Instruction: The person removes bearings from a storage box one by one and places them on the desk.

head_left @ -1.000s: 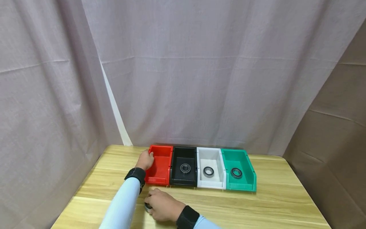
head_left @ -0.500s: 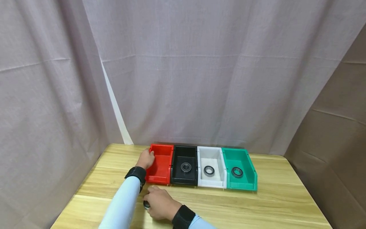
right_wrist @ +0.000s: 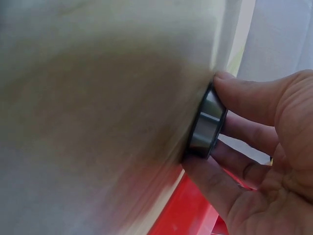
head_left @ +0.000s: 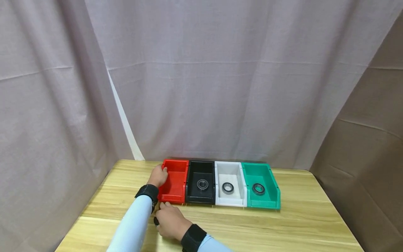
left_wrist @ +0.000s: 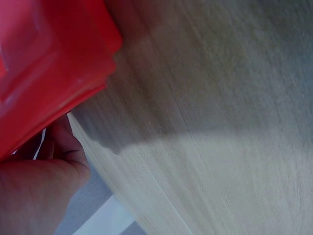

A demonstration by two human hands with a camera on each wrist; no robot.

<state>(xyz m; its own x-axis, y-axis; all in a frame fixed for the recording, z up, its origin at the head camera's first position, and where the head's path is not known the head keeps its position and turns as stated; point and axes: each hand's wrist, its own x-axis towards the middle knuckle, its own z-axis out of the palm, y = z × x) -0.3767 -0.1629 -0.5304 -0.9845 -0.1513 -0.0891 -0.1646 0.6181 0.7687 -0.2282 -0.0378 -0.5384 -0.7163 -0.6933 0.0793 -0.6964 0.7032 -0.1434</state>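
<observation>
My left hand (head_left: 158,176) grips the left wall of a red bin (head_left: 174,183), thumb over the rim; in the left wrist view its fingers lie along the red edge. Below that bin's front, my right hand (head_left: 172,221) holds a ball bearing (right_wrist: 208,125) by its outer edge, pinched between thumb and fingers. It stands on edge close to the wooden surface in the right wrist view. From the head, only a dark bit of this bearing shows beside the fingers. Inside the red bin no bearing is visible.
Right of the red bin, a black bin (head_left: 201,169), a white bin (head_left: 227,169) and a green bin (head_left: 256,170) stand side by side. Each has one bearing lying flat inside. Behind the wooden table (head_left: 283,231) hangs a grey curtain (head_left: 201,87).
My right hand has slid a little left and away from me with the bearing, nearer the red bin's front. The left hand keeps its grip on the bin. The head view has shifted slightly.
</observation>
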